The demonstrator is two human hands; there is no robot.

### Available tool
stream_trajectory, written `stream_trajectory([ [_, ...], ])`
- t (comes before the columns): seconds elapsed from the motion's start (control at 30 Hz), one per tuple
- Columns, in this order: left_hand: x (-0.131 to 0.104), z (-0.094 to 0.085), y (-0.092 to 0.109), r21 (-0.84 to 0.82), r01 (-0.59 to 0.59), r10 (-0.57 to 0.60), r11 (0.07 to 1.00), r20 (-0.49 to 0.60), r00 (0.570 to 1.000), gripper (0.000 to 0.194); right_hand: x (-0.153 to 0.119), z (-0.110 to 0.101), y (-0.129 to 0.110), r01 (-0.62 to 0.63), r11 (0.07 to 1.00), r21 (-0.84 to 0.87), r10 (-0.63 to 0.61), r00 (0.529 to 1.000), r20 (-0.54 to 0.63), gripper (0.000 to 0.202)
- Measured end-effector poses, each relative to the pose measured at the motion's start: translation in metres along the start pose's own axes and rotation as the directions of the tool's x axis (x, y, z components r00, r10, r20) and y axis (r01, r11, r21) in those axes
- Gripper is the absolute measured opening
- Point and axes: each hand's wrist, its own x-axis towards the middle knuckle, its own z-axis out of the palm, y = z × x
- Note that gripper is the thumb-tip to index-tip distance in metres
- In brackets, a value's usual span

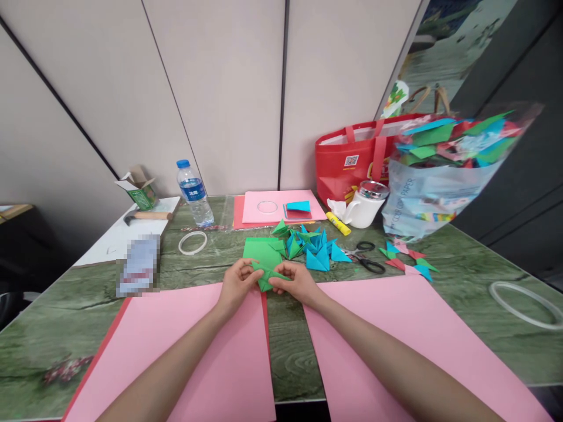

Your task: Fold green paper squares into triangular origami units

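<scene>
Between my two hands is a small piece of folded green paper [265, 282], its lower end pointed. My left hand [240, 284] pinches its left side with thumb and fingers, and my right hand [295, 282] grips its right side. Just behind them lies a flat green paper square [257, 249], partly covered by my fingers. A heap of folded blue and green paper pieces [317, 249] sits to the right of that square. Black-handled scissors [366, 258] lie beside the heap, and a ring of coloured folded pieces [411, 269] is farther right.
Large pink sheets [197, 351] lie under both forearms. Behind stand a water bottle [193, 193], a white mug [365, 208], a red bag [338, 164] and a plastic bag of folded paper [440, 187]. A hammer [147, 216], glue stick [338, 224] and white ring [192, 242] lie around.
</scene>
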Motion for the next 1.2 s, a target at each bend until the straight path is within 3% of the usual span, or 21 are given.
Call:
stream_trajectory([
  [0.17, -0.001, 0.001, 0.001, -0.107, 0.014, -0.013, 0.994, 0.010, 1.000, 0.044, -0.001, -0.002, 0.000, 0.007, 1.000, 0.015, -0.009, 0.992, 0.129, 0.031],
  [0.33, -0.005, 0.005, 0.004, -0.203, 0.089, -0.084, 0.975, 0.035, 0.996, 0.039, -0.005, -0.002, -0.002, 0.066, 0.997, -0.030, -0.062, 0.992, 0.108, 0.031],
  [0.47, -0.006, 0.006, 0.006, -0.032, 0.076, -0.075, 0.997, 0.054, 0.996, 0.025, -0.008, 0.001, -0.004, 0.115, 0.990, -0.085, -0.110, 0.992, 0.055, 0.026],
  [0.63, -0.007, 0.006, 0.010, 0.177, -0.171, 0.173, 0.969, 0.002, 0.985, 0.018, -0.010, 0.006, -0.006, 0.129, 0.990, -0.060, -0.129, 0.992, 0.001, 0.026],
  [0.77, -0.010, 0.009, 0.011, 0.150, -0.109, 0.104, 0.983, 0.037, 0.994, 0.019, -0.011, 0.006, -0.004, 0.136, 0.988, -0.068, -0.142, 0.984, -0.108, 0.032],
  [0.87, -0.012, 0.010, 0.010, 0.170, -0.091, 0.085, 0.981, 0.042, 0.996, 0.020, -0.010, 0.003, -0.003, 0.178, 0.962, -0.206, -0.215, 0.961, -0.174, 0.038],
  [1.03, -0.011, 0.010, 0.008, 0.282, -0.190, 0.187, 0.940, 0.037, 0.982, 0.020, -0.009, 0.001, -0.001, 0.245, 0.915, -0.321, -0.296, 0.948, -0.121, 0.029],
  [1.2, -0.008, 0.007, 0.003, 0.316, -0.198, 0.188, 0.928, 0.060, 0.980, 0.019, -0.009, 0.001, 0.002, 0.298, 0.868, -0.398, -0.360, 0.928, -0.092, 0.027],
])
